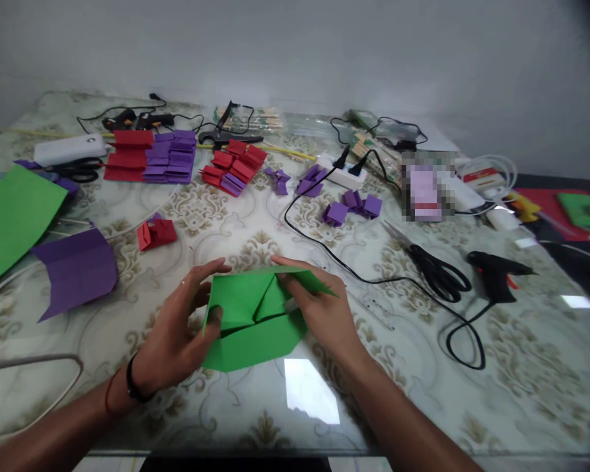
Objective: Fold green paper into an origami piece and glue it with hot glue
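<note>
Green paper (246, 331): partly folded, lying on the glass-topped table (423, 400) right in front of the person, between both hands.
Left hand (174, 331): thumb and fingers pinch the sheet's left edge and lift it slightly.
Right hand (322, 308): rests over the right flap, with the thumb near the centre crease and the fingers along the top edge. It seems to pinch that flap.
Risk: the glass looks slick, so the sheet could slide under uneven pressure and the crease would come out skewed. A hard pull at the pinched edge might tear or crumple it.
Nearest clutter: a black cable (354, 275) runs just beyond the right hand, close enough for a fingertip or the flap corner to snag it.
Right side: scissors (435, 269) and a glue gun (496, 275), apart from the sheet.
Left side: a purple sheet (76, 269), a red folded piece (156, 233) and a large green sheet (10, 216).
Far edge: stacks of folded pieces (150, 156) and a power strip (341, 174), well apart.
</note>
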Demonstrator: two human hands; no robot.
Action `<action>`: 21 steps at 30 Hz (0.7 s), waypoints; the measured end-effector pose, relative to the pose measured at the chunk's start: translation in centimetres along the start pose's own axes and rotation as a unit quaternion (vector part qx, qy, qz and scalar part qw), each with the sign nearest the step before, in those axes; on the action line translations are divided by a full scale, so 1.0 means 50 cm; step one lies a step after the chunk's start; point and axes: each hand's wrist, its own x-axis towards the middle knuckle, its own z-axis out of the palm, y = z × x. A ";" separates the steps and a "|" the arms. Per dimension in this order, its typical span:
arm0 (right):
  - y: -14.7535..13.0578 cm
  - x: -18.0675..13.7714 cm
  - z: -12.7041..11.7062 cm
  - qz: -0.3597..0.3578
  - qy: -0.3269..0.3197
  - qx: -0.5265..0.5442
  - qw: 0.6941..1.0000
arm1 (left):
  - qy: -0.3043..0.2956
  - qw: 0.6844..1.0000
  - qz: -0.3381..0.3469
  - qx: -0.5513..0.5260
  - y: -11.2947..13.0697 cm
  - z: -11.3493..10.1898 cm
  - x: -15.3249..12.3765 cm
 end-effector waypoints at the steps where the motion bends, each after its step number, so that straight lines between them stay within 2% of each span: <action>1: 0.004 -0.001 0.000 -0.005 -0.011 0.021 1.000 | 0.008 1.000 -0.006 0.011 -0.002 -0.001 0.002; 5: 0.019 -0.005 -0.005 -0.032 -0.058 0.103 0.992 | 0.031 0.999 -0.018 0.040 -0.016 -0.012 0.012; 10: 0.013 -0.014 -0.010 -0.039 0.012 0.115 0.993 | 0.038 0.999 0.024 -0.002 -0.018 -0.029 0.019; 12: 0.006 -0.017 -0.013 -0.057 0.017 0.120 0.991 | 0.049 0.998 0.049 -0.010 -0.015 -0.034 0.019; 17: -0.006 -0.019 -0.029 -0.073 -0.063 0.145 0.985 | 0.067 0.995 0.073 0.013 -0.012 -0.050 0.016; 21: -0.006 -0.012 -0.052 -0.028 -0.150 0.162 0.975 | 0.021 0.998 0.062 0.009 -0.013 -0.067 0.022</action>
